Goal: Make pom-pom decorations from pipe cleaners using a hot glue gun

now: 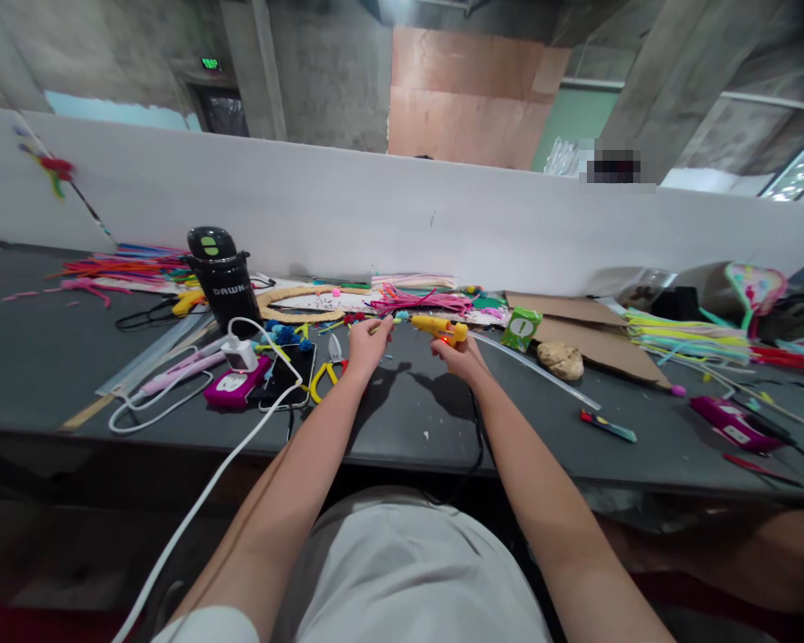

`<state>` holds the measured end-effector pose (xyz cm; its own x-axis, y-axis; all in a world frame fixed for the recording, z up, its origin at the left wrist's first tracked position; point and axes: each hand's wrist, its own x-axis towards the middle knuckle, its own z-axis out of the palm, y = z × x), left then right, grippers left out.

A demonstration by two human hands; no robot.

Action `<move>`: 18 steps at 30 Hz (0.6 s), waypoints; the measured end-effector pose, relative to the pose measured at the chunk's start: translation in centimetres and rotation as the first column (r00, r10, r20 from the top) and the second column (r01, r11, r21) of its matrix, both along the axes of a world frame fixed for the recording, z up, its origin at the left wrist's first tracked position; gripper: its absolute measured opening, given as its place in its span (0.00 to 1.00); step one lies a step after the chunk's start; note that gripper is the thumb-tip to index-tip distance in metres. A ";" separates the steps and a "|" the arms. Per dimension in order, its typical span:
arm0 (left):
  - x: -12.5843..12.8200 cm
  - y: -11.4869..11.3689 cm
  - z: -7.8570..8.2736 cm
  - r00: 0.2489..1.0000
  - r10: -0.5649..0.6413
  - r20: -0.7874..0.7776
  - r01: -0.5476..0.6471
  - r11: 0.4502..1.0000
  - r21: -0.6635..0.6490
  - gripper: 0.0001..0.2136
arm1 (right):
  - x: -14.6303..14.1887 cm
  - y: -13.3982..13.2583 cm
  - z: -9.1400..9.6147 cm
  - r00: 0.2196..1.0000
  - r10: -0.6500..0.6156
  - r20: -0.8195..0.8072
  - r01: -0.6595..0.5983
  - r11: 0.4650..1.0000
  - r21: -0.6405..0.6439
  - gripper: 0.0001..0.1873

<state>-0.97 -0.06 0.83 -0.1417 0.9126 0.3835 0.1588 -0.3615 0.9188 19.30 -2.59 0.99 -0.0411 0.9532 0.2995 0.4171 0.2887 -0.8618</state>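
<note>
Left hand (368,345) pinching slender teal-tipped piece (400,317), right hand (458,354) grasping yellow plastic glue gun (435,327)

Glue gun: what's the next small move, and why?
Probably ease the glue gun slightly toward the blue piece at the left hand. The right hand grips the gun, its red light is lit, and its front faces that piece closely; whether they touch is too small to tell.

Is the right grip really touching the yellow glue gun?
Touching. The head view shows the right grip wrapped around the glue gun just below its body, with no gap between.
</note>
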 end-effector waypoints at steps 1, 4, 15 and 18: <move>0.0 0.0 0.0 1.000 0.002 -0.011 -0.002 1.000 0.006 0.20 | -0.1 -0.1 0.0 1.000 -0.004 0.010 0.004 1.000 -0.007 0.10; 0.0 -0.1 0.1 0.999 -0.003 -0.032 0.003 1.000 0.018 0.19 | -0.3 -0.3 0.1 1.000 -0.022 0.021 0.023 0.999 -0.030 0.11; 0.1 -0.4 0.3 0.998 0.001 -0.060 0.001 0.999 0.038 0.19 | -0.3 -0.4 0.3 0.998 -0.028 0.059 0.028 1.000 0.004 0.09; 0.0 -0.3 0.2 0.998 0.002 -0.059 0.000 1.000 0.032 0.19 | -0.3 -0.3 0.2 0.998 -0.022 0.060 0.021 1.000 0.010 0.09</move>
